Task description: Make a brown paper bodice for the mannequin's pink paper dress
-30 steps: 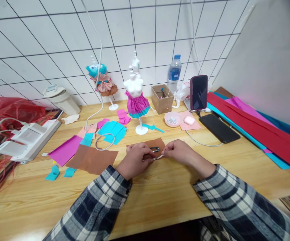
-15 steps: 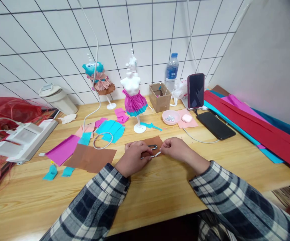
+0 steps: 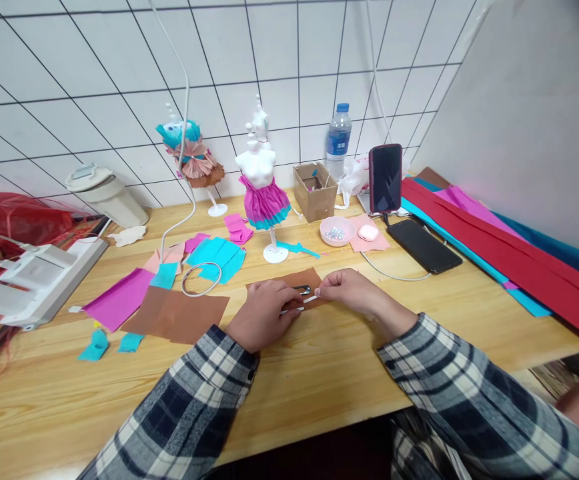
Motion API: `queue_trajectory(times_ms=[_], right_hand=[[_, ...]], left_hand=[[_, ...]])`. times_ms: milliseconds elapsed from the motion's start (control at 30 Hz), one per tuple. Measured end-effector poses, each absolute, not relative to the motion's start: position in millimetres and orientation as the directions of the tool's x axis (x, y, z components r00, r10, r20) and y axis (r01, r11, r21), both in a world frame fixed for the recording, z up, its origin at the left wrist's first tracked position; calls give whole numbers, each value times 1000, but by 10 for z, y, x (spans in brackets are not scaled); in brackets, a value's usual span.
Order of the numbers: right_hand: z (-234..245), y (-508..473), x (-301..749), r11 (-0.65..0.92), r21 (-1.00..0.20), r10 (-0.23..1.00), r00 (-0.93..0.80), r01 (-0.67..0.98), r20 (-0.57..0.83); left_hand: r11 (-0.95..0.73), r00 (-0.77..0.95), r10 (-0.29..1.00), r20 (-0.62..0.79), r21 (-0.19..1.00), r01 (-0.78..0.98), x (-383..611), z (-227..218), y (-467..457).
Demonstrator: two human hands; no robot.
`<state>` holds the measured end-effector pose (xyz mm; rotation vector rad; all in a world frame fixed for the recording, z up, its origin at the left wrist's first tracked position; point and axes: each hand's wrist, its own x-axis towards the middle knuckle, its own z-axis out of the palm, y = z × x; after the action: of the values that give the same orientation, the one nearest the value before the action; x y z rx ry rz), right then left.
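Note:
My left hand (image 3: 267, 312) presses on a small brown sheet of crepe-like paper (image 3: 307, 277), its fingers curled over it. A dark, loop-ended tool (image 3: 303, 291) pokes out from under those fingers; its other end is hidden. Along the sheet's near edge runs a thin white strip (image 3: 310, 299), which looks like tape. My right hand (image 3: 347, 290) pinches the far right end of this strip between thumb and forefinger. Behind both hands stands a white dress-form figure (image 3: 259, 167) in a magenta and turquoise paper skirt (image 3: 265, 203).
A second dressed figure (image 3: 192, 153) stands behind. Turquoise paper (image 3: 217, 257), a tape ring (image 3: 202, 279) and a larger brown sheet (image 3: 177, 313) lie left. A pink bowl (image 3: 338, 231), cardboard box (image 3: 315, 193), bottle (image 3: 338, 140), phones (image 3: 385, 179) and long red paper (image 3: 499, 240) are right.
The view has shifted slightly, so the table's things sit a little further left. My right hand has moved slightly with the strip; my left hand stays on the brown paper.

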<state>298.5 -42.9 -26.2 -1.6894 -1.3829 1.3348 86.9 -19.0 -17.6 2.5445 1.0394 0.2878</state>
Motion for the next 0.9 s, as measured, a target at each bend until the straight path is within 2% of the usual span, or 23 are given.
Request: queue_trajectory(times_ms=[233, 467, 767, 900], right_hand=[[-299, -422, 2956, -324, -826, 936, 26, 462, -352], [-298, -432, 2968, -331, -837, 932, 11, 436, -363], [-358, -418, 2946, -324, -780, 935, 56, 535, -350], [-337, -424, 2957, -325, -787, 933, 43, 524, -356]], left_hand=[[-671, 719, 693, 43, 401, 623, 855, -182, -192], [-689, 727, 683, 62, 384, 615, 850, -202, -186], [-690, 723, 687, 64, 368, 623, 856, -219, -185], [-694, 727, 684, 66, 366, 619, 854, -221, -184]])
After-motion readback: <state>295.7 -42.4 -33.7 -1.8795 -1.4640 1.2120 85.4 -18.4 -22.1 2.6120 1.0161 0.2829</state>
